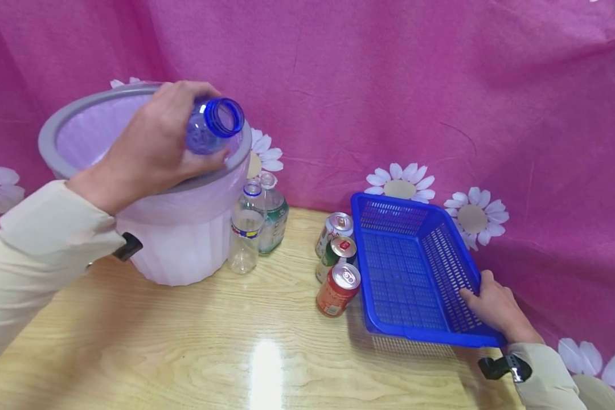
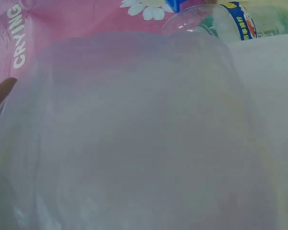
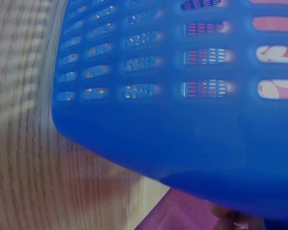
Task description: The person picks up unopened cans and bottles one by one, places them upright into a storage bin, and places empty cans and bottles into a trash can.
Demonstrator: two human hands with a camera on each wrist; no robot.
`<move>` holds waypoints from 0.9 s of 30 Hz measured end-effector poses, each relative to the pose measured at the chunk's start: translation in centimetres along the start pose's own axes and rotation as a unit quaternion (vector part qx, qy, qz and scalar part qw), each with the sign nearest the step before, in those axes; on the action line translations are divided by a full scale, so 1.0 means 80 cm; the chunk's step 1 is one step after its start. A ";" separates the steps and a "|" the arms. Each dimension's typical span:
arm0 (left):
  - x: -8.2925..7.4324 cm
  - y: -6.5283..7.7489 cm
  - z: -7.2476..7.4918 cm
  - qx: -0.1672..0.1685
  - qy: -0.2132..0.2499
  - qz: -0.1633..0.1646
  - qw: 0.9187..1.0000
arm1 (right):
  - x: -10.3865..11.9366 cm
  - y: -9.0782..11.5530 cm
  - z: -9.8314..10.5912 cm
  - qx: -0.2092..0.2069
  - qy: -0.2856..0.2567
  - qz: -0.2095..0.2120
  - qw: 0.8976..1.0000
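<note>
My left hand [image 1: 148, 145] grips a clear blue plastic bottle [image 1: 201, 134] over the rim of a white bin [image 1: 176, 250]. The bottle's uncapped mouth points to the right. In the left wrist view the pale bin wall [image 2: 144, 134] fills most of the picture, with one fingertip [image 2: 4, 93] at the left edge. My right hand [image 1: 499, 307] holds the right rim of a blue plastic basket [image 1: 400, 267], thumb on the inner side. The basket has nothing in it and tilts. In the right wrist view its slotted wall [image 3: 158, 129] hides most of that hand.
Two clear plastic bottles, one with a blue neck ring [image 1: 244, 239] and one with a green label [image 1: 273, 228], stand beside the bin. A white can [image 1: 330, 232], a green can [image 1: 329, 261] and a red can [image 1: 333, 296] line the basket's left side. A pink flowered cloth [image 1: 338, 102] hangs behind.
</note>
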State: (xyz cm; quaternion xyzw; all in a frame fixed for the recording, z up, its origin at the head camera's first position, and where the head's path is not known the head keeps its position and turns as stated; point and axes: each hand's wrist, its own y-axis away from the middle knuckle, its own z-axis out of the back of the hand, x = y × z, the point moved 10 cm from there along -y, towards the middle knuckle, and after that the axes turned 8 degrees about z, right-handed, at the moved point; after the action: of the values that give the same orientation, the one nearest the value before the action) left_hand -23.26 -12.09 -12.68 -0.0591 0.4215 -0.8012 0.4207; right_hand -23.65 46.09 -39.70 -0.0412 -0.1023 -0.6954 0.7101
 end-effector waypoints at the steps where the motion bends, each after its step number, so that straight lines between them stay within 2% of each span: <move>1: 0.003 0.000 0.000 0.001 -0.001 0.012 1.000 | 0.000 0.000 0.000 0.001 -0.001 -0.001 1.000; 6: 0.020 -0.002 -0.003 0.020 -0.013 0.063 0.998 | 0.001 0.000 0.000 0.002 -0.001 -0.005 1.000; 13: 0.037 0.001 -0.014 0.083 -0.023 0.127 0.988 | 0.004 0.001 0.001 0.001 -0.003 -0.006 1.000; 27: 0.062 0.008 -0.024 0.148 -0.038 0.200 0.968 | 0.009 0.005 0.002 -0.004 -0.005 0.002 1.000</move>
State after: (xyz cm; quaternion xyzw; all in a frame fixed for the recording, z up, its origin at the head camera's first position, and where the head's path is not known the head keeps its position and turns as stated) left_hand -26.92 -14.68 -15.63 0.0591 0.2846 -0.7513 0.5925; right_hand -23.28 45.44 -39.40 -0.0478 -0.1025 -0.6943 0.7107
